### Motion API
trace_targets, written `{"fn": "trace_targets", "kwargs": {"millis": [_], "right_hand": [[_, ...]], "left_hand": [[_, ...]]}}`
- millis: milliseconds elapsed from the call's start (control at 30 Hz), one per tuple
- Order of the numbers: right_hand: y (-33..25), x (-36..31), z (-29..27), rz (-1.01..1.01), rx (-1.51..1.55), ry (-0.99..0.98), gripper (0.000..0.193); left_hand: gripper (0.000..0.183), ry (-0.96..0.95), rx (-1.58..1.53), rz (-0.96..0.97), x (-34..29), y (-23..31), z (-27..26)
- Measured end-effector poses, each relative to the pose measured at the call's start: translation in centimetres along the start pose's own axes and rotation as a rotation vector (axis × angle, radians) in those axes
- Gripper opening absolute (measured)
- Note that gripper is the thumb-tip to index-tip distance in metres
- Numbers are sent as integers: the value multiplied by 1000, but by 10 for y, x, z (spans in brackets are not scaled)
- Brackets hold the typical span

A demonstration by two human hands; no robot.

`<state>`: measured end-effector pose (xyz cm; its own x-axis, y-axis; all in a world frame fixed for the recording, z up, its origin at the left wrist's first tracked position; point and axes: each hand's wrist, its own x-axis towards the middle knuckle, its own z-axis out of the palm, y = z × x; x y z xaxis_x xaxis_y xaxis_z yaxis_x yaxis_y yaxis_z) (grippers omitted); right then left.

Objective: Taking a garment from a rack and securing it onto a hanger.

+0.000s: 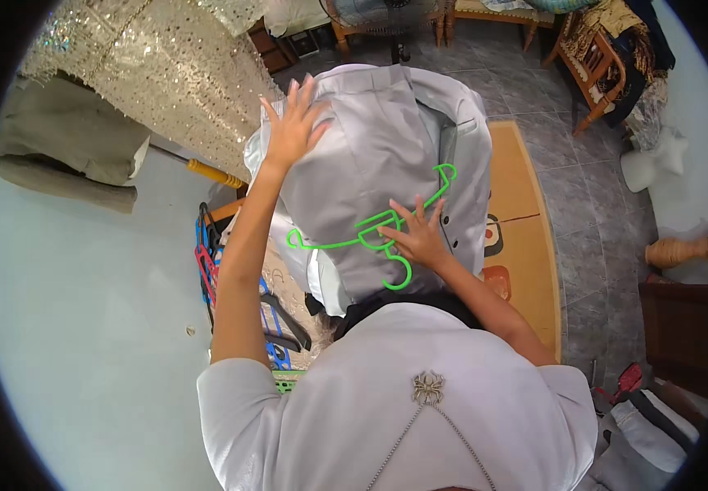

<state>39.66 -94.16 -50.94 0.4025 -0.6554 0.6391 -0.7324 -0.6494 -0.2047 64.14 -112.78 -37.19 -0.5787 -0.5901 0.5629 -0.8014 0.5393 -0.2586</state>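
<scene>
My left hand rests with fingers spread on the far left part of grey trousers. The trousers lie over a light grey jacket, whose dark buttons show along the right side. Across the near part of the trousers lies a bright green plastic clothes hanger, its hook toward me. My right hand is over the hanger's middle and right arm, fingers apart, with the thumb touching its centre. Part of the hanger is hidden beneath that hand.
Under the clothes is a tan table. To the left, several coloured hangers lie on clear plastic, near a sequined cloth and a hanging brown garment. A wooden chair with cloths on it stands far right, a fan at the back.
</scene>
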Motion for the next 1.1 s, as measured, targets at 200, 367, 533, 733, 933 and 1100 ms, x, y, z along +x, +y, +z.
{"fn": "trace_targets", "kwargs": {"millis": [200,367,533,733,933,1100], "right_hand": [[-6,11,-2,27,9,-36,35],[-16,19,-3,-26,30,-96,36],[-26,9,-7,22,-30,-125,37],[-44,-39,-1,97,-72,-134,29],[-55,-82,-2,109,-16,-204,29],[-62,-108,-5,98,39,-233,31]], "left_hand": [[63,-369,-182,94,-128,4,-46],[56,-256,34,234,-182,3,-35],[36,-208,91,190,-182,8,-14],[35,-212,28,4,-174,14,-12],[35,-221,70,-113,-179,24,-19],[59,-301,175,-257,-189,57,-34]]}}
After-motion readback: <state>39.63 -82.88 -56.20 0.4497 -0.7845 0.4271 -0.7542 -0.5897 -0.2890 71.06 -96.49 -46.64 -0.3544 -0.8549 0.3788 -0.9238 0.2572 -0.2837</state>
